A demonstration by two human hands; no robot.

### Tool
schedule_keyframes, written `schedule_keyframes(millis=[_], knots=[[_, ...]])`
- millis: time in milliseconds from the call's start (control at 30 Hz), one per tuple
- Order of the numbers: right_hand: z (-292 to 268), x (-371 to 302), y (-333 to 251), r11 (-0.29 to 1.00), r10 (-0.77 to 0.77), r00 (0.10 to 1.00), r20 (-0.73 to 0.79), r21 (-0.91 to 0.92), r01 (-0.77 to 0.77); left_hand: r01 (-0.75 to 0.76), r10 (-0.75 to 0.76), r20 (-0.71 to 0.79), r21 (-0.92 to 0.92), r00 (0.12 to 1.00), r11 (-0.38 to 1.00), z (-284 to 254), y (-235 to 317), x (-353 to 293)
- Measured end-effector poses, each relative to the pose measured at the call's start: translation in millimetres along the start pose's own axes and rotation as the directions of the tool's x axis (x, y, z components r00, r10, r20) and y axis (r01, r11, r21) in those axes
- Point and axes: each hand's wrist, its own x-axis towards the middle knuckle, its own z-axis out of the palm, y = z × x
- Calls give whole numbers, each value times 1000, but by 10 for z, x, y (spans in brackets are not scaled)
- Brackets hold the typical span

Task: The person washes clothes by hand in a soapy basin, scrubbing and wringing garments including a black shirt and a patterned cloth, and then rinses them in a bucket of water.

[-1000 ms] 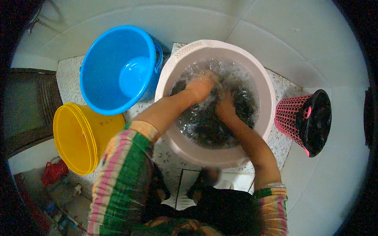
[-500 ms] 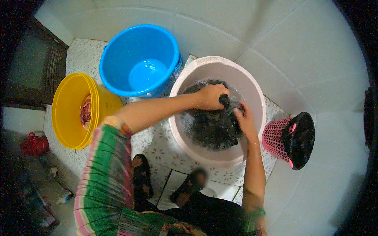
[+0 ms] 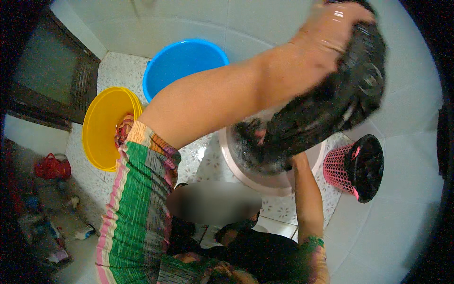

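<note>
My left hand (image 3: pixel 343 31), somewhat blurred, is raised high at the upper right and closed on a wet black cloth (image 3: pixel 352 90). The cloth hangs at a slant down into a pale pink basin (image 3: pixel 272 184), where more dark fabric and suds show. My right arm reaches over the basin's near right rim, and my right hand (image 3: pixel 299 161) is mostly covered by the black cloth. A small patch of skin shows among the folds, but how those fingers are set is hidden. The cloth and my left arm block much of the basin.
A blue bucket (image 3: pixel 182 61) stands beyond my left arm. Left of it is a yellow bucket (image 3: pixel 101 128) with red patterned cloth (image 3: pixel 124 130) inside. A pink mesh bin (image 3: pixel 340 165) lined with a black bag stands right of the basin, by the tiled wall. Farther left lies a red object (image 3: pixel 52 165).
My left hand has lifted the black cloth from the basin, up and to the right. My right hand has gone from the cloth's right side to mostly behind it.
</note>
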Motion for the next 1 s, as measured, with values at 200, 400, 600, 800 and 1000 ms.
schedule_keyframes(millis=[200,400,600,800,1000], knots=[[-293,-1033,180,958,176,984,-7,232,-170,165,-383,-666,-368,641,915,-877,-1034,-365],[-478,-1425,-661,846,-1,993,121,-529,65,808,-722,-389,116,572,578,-1148,-1766,-1441],[544,-1289,-1551,669,155,988,-10,-734,-113,-136,-138,525,449,840,883,-230,-1159,-1031],[1172,-1532,-1943,514,22,999,48,-857,30,82,-178,256,346,950,935,61,-741,-878],[1137,-1637,-1505,85,-430,875,224,-955,286,240,-293,156,287,943,927,-12,-652,-873]])
